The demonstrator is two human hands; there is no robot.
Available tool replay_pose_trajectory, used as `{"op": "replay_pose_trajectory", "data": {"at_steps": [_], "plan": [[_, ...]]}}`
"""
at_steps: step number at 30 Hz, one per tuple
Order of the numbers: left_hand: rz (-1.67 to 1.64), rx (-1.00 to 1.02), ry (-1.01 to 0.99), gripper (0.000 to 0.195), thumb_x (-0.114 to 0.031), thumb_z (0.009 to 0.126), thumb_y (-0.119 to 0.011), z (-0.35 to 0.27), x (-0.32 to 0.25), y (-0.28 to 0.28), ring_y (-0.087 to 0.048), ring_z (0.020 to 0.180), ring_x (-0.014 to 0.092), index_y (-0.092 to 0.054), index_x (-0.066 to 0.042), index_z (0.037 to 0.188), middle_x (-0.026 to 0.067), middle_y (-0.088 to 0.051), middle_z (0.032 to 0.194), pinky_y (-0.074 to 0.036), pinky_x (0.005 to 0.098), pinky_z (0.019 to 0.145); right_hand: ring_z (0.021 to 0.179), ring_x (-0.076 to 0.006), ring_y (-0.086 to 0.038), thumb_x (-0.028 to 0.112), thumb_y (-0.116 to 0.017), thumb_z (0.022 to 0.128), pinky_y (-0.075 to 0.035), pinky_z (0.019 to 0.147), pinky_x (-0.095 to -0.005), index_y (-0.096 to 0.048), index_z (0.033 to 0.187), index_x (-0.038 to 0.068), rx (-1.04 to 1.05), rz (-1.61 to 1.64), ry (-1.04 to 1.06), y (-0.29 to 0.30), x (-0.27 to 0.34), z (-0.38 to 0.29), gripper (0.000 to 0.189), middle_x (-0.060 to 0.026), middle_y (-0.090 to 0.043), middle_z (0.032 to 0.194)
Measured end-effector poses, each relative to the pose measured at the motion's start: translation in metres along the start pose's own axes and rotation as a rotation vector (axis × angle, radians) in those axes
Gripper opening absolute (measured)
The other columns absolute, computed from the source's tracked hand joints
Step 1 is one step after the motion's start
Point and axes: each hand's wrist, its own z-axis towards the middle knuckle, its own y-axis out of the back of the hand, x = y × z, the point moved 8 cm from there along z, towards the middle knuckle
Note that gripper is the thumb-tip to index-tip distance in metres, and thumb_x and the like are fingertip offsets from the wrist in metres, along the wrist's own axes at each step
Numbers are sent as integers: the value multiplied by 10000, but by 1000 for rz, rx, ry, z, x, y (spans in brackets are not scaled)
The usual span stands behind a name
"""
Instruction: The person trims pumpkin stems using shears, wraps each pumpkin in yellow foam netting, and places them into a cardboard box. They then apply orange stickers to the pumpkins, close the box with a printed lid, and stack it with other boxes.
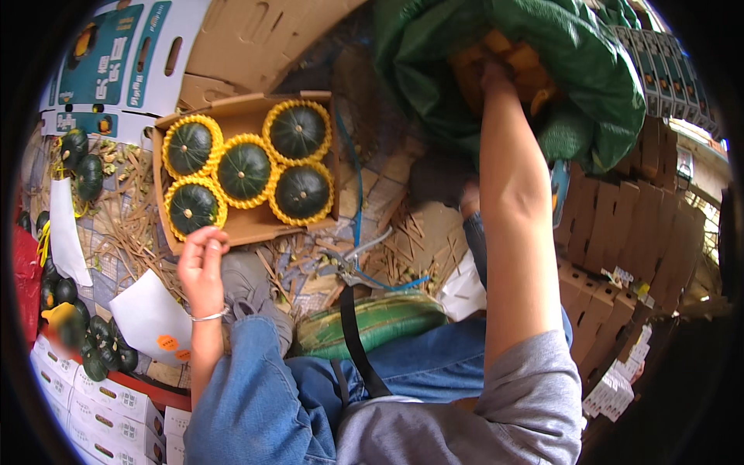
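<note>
My left hand (203,261) hovers at the near left corner of an open cardboard box (250,228), its fingers curled together with nothing visible in them. Several dark green kabocha squashes (243,170) sit in the box, each ringed by a yellow foam net collar (218,145). The nearest squash (193,208) lies just beyond my left fingertips. My right arm stretches forward into a big green woven sack (418,75). Inside it, my right hand (497,72) is in shadow among orange-yellow pieces (523,58); whether it grips one is hidden.
Between box and sack lie a metal hand tool (349,264), blue strapping (356,192) and scattered cardboard strips (407,232). More squashes (104,343) are at left, near stacked white cartons (110,401). Flattened cardboard (628,226) stands right. A person's dark shoe (436,177) is near the sack.
</note>
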Motion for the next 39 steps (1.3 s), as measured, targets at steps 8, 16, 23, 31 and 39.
{"op": "replay_pose_trajectory", "data": {"at_steps": [8, 16, 23, 31, 39], "plan": [[-158, 263, 29, 312, -88, 934, -567, 20, -57, -51, -600, 1030, 148, -532, -13, 1235, 107, -625, 1123, -481, 284, 888, 706, -163, -584, 7, -629, 773, -504, 616, -274, -320, 1358, -32, 186, 72, 220, -15, 65, -197, 663, -110, -597, 977], [-76, 619, 254, 418, -173, 913, -647, 14, -30, -111, -554, 1003, 99, -492, 7, 1257, 42, -591, 1132, -467, 253, 862, 863, -368, -614, 75, -668, 811, -509, 756, -397, -604, 1035, -4, 667, -184, 615, -89, 96, -384, 246, -148, -637, 985], [-538, 421, 456, 387, -261, 956, -575, -12, -27, -41, -635, 985, 190, -576, 52, 1182, 122, -649, 1109, -508, 327, 874, 823, -103, -639, 233, -664, 898, -531, 709, -292, -647, 1091, -4, 1379, 119, -31, -120, 76, -425, 305, -63, -703, 949], [116, 113, -5, 389, 52, 760, -665, 0, -52, -12, -600, 837, 155, -508, -49, 1102, 72, -597, 992, -490, 271, 746, 640, -151, -600, 81, -735, 747, -478, 561, -359, -531, 815, 20, 802, -445, 309, -126, 64, -423, 223, -27, -637, 783], [-229, 389, 124, 276, -24, 895, -533, -15, -34, -18, -582, 1038, 141, -540, 8, 1168, 91, -614, 1097, -446, 272, 922, 695, -123, -607, 267, -791, 782, -497, 591, -281, -544, 1161, -5, 1519, 92, -182, -138, 40, -467, 527, -57, -646, 872]]}}
